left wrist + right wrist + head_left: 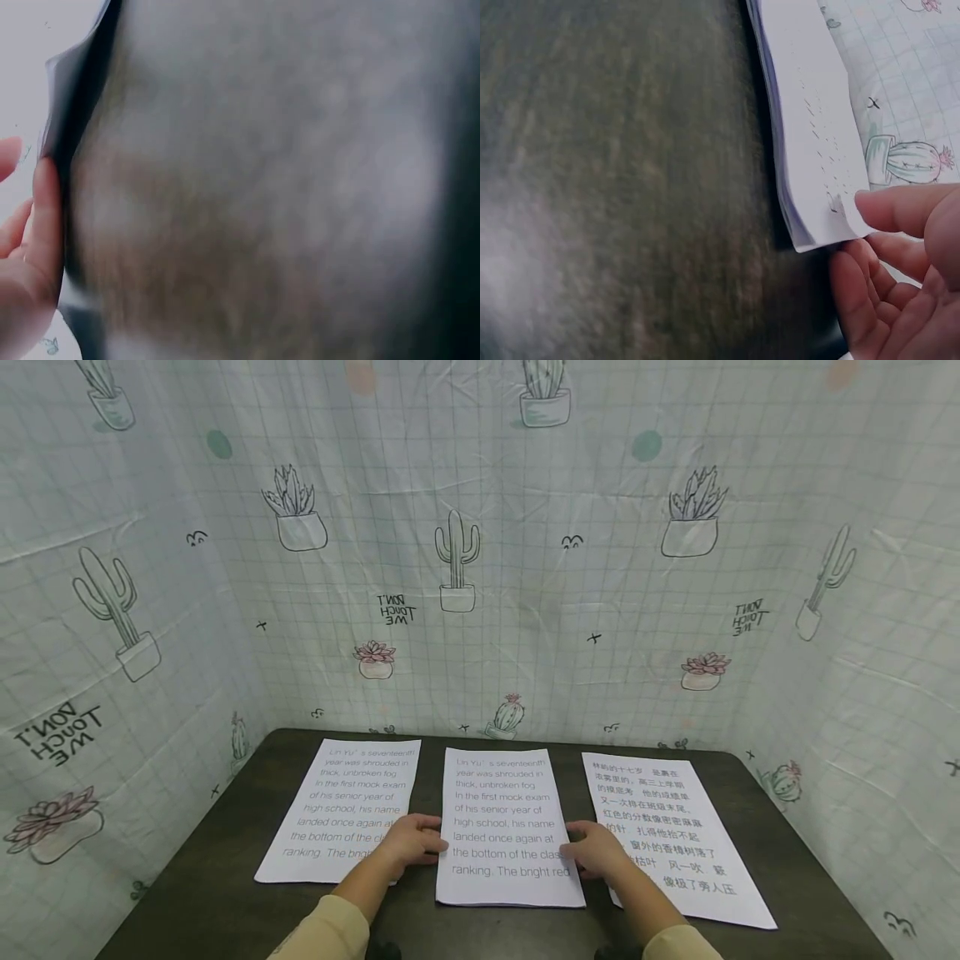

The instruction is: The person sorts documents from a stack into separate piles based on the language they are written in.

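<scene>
The left pile of paper point(345, 806) lies toward the counter's point(213, 860) far left corner, the right pile point(663, 814) toward its far right corner, both seemingly settled; the middle pile point(502, 827), off the far edge's middle, looks unfinished; left hand point(411, 843) and right hand point(598, 852) angle inward, pinching its opposite sides.

Side by side across the table point(217, 914)
Middle papers point(502, 827) lie between left papers point(345, 810) and right papers point(667, 831); cloth point(517, 668) hangs behind them.
</scene>
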The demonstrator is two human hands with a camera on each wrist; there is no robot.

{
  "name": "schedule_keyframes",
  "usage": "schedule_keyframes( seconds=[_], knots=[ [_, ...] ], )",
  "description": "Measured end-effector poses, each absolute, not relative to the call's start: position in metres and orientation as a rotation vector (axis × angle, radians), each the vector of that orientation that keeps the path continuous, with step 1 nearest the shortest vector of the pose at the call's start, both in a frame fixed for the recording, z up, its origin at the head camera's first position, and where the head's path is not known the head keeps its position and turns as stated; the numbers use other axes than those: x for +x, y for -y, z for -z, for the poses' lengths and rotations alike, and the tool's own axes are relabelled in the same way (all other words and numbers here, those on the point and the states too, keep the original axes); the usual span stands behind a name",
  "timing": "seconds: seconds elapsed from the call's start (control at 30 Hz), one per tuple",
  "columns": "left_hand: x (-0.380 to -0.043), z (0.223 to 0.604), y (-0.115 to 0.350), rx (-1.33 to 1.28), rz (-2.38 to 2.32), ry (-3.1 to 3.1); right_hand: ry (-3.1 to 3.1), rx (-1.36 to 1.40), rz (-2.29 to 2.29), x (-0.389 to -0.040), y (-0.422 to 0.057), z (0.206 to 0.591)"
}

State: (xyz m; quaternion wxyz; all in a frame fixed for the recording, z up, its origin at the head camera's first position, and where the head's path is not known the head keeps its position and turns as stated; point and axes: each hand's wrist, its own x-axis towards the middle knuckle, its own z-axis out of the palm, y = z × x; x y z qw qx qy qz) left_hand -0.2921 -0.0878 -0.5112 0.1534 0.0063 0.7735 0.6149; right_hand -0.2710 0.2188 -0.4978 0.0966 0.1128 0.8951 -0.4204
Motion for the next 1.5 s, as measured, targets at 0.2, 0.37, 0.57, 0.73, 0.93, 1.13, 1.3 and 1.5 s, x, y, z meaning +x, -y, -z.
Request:
schedule_keyframes(
  seconds=[0.2,0.37,0.57,0.73,0.93,1.13,1.3,1.5],
  knots=[
    [-0.29,0.512,0.079,-0.023,-1.673,-2.418,-2.736,0.297,1.183,-0.27,-0.215,0.499],
    [-0.29,0.512,0.075,-0.045,-1.647,-2.494,-2.756,0.315,1.214,-0.272,-0.216,0.502],
    [-0.292,0.51,0.074,-0.115,-1.676,-2.49,-2.749,0.335,1.307,-0.272,-0.216,0.501],
    [-0.293,0.512,0.075,-0.171,-1.704,-2.495,-2.748,0.333,1.352,-0.272,-0.214,0.5],
    [-0.298,0.515,0.074,-0.208,-1.735,-2.516,-2.761,0.358,1.362,-0.274,-0.212,0.501],
    [-0.299,0.516,0.072,-0.229,-1.755,-2.548,-2.77,0.386,1.418,-0.273,-0.21,0.502],
    [-0.297,0.515,0.07,-0.255,-1.757,-2.583,-2.756,0.427,1.45,-0.271,-0.209,0.503],
    [-0.296,0.515,0.069,-0.308,-1.726,-2.65,-2.768,0.44,1.459,-0.272,-0.207,0.509]
  ],
)
